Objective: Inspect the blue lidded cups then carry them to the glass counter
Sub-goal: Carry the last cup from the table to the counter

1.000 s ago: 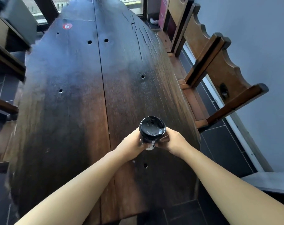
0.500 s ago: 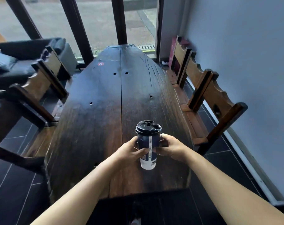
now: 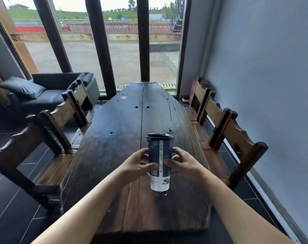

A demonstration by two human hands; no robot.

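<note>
Daylight comes in through the tall windows [image 3: 125, 44] at the far end; overcast, soft, no hard sun. The sky at the top of the glass is blown out white. The dark wooden surface [image 3: 132, 124] takes a pale bluish sheen along its far half and goes warmer and duller near the viewer. The grey wall [image 3: 265, 81] on the right is evenly lit. The floor under the chairs [image 3: 49, 131] sits in deep shade. Strong wide-angle bending: window frames and chair backs lean outward at the edges. The left edge is smeared; the print on the cup [image 3: 159, 162] is too soft to read.
</note>
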